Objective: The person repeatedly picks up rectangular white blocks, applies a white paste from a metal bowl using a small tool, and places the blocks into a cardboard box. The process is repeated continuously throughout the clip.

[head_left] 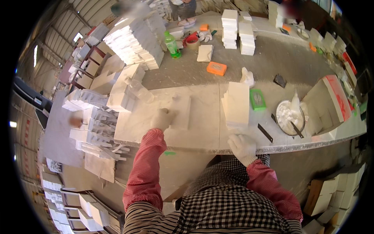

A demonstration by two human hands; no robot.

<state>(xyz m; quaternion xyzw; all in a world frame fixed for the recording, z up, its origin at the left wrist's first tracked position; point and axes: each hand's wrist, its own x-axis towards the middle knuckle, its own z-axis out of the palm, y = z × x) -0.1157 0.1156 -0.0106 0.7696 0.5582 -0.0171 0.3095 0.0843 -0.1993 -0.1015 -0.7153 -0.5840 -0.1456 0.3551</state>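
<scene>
My left hand (161,118), in a white work glove, is over the left edge of a pale flat tile (182,113) lying on the worktop. Its fingers are curled together, and whatever they hold is hidden. At the worktop's front edge, my right hand (242,149), gloved too, lies with its fingers stretched out and holds nothing visible. Just beyond it stands a stack of white tiles (237,103). A green rectangular block (257,100) lies beside that stack. Nearer the right hand is a thin dark blade (265,133).
On the right, a bowl of white paste (287,117) with a spatula stands beside an open carton (327,103). A clear bottle (141,91) lies at left. Farther back are an orange block (216,68), a green bottle (172,46) and a tall tile pile (136,41).
</scene>
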